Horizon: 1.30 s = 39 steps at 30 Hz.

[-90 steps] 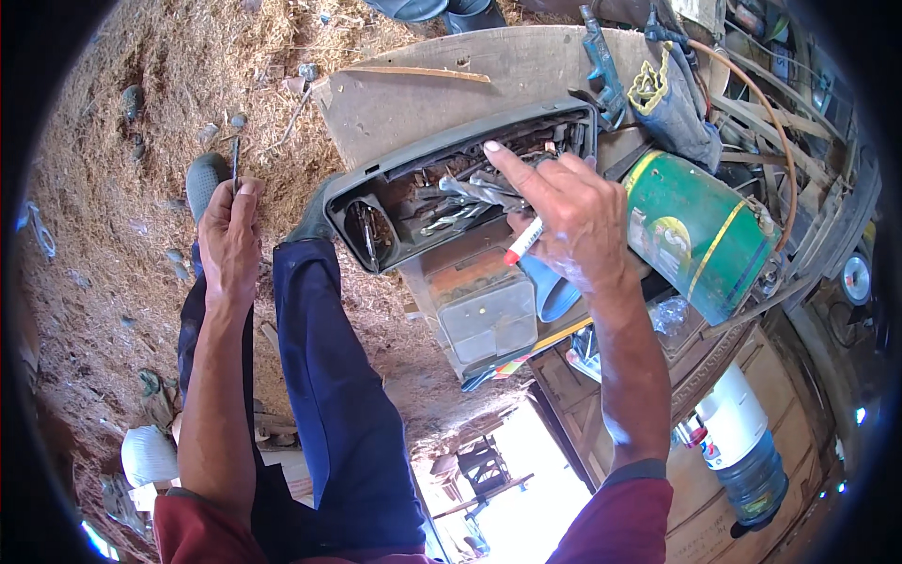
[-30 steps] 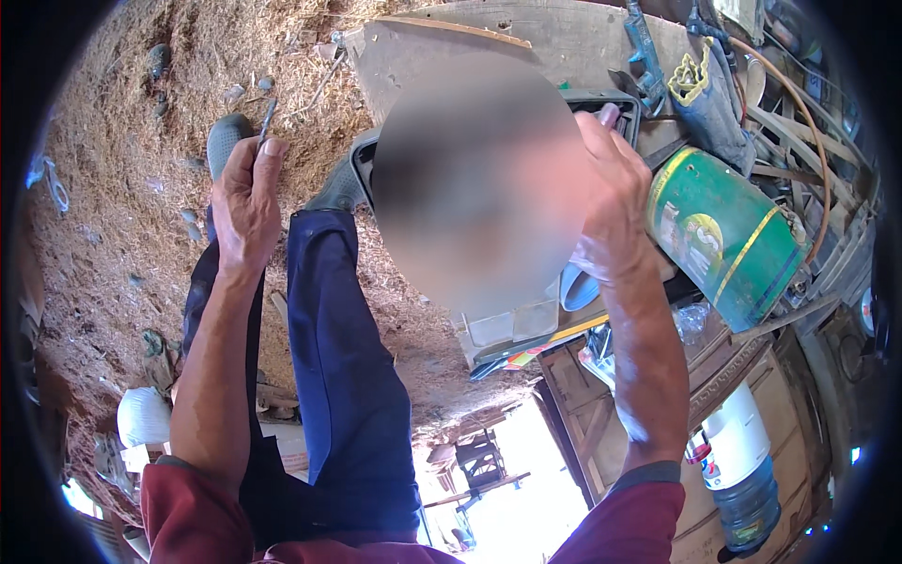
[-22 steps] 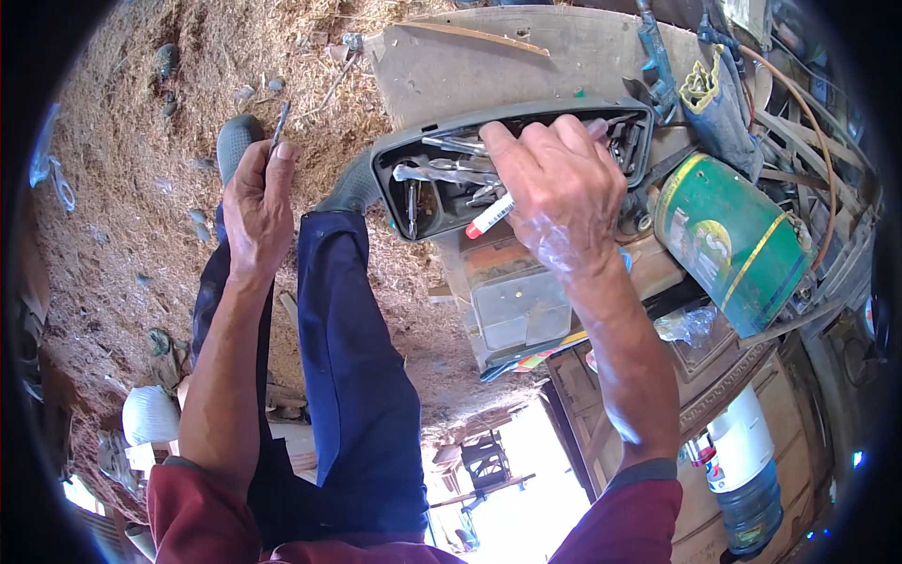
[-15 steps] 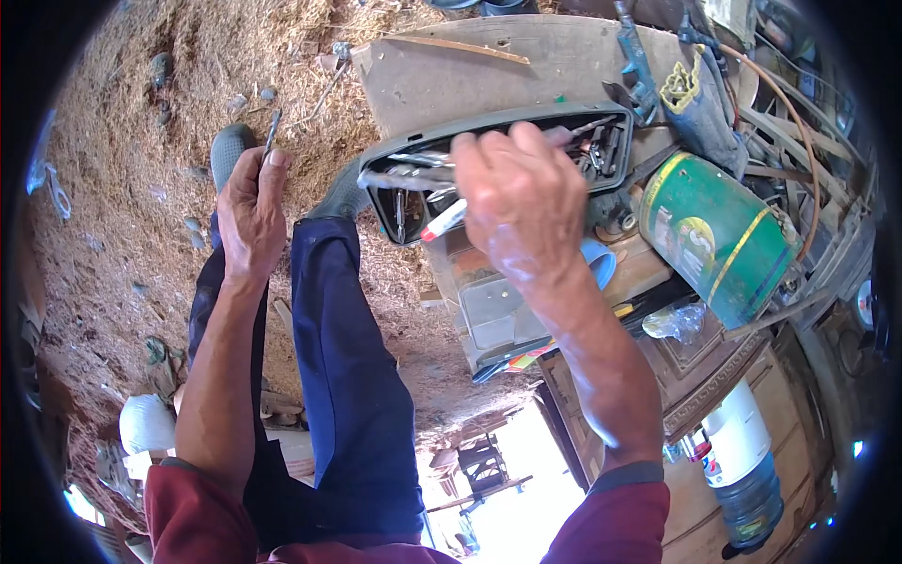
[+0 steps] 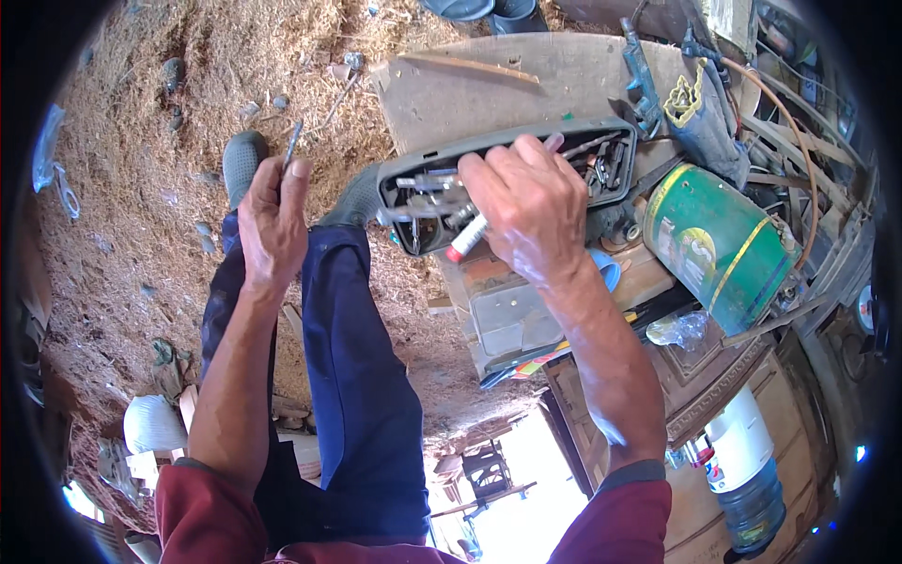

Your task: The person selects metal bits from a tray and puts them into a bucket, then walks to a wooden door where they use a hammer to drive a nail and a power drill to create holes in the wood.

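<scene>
My left hand (image 5: 282, 221) is closed on a thin dark drill bit (image 5: 294, 136), pinched between thumb and fingers and held upright, left of a long grey plastic box (image 5: 624, 182). The box holds metal bits and small pieces. My right hand (image 5: 526, 207) is over the box with its fingers curled round a white marker with a red cap (image 5: 462, 242) and some blurred metal bits (image 5: 427, 184); its fingertips are mostly hidden among the contents.
The box lies on worn boards (image 5: 460, 75) beside sawdust-covered ground (image 5: 141, 254). To the right are a green can (image 5: 714, 244), a blue power tool (image 5: 639, 80), an orange hose (image 5: 789, 122) and scrap wood. My feet (image 5: 244, 164) are left of the box.
My right index finger was extended three seconds ago and is now curled with the others. That hand has shifted left over the box. My left hand still holds the bit.
</scene>
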Available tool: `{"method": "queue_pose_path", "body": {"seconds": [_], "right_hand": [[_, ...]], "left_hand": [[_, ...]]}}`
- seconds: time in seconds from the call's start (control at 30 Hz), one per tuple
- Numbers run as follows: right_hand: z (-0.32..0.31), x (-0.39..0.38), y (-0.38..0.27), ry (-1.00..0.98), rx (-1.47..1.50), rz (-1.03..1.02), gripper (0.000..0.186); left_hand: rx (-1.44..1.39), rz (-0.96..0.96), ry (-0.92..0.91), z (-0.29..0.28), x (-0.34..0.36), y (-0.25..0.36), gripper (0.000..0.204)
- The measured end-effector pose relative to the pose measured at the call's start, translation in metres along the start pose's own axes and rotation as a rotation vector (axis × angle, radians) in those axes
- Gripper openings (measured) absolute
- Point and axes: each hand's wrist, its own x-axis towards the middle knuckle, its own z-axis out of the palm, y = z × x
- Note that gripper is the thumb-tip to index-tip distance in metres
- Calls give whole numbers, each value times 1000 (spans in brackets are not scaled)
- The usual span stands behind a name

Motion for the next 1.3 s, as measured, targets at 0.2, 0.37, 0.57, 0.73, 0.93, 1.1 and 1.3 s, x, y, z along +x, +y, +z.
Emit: {"method": "queue_pose_path", "body": {"seconds": [0.2,0.37,0.57,0.73,0.93,1.1,1.3], "right_hand": [[-34,-30,13,269,238,32,15],[-58,-50,-13,631,1857,1441,16],[-70,-64,-29,789,2052,1522,13],[-69,-73,-39,865,1931,1533,8],[-99,-75,-50,715,1677,1444,14],[-123,-64,-58,885,1662,1372,15],[-158,-57,-31,1031,1720,1308,12]], "left_hand": [[181,459,-150,1,-18,73,21],[495,594,-245,59,-27,125,27],[685,634,-245,102,-20,118,14],[457,531,-292,92,-34,135,10],[-456,-281,-776,67,-69,168,25],[-444,-197,-807,49,-76,184,26],[-634,-429,-909,27,-93,208,33]]}}
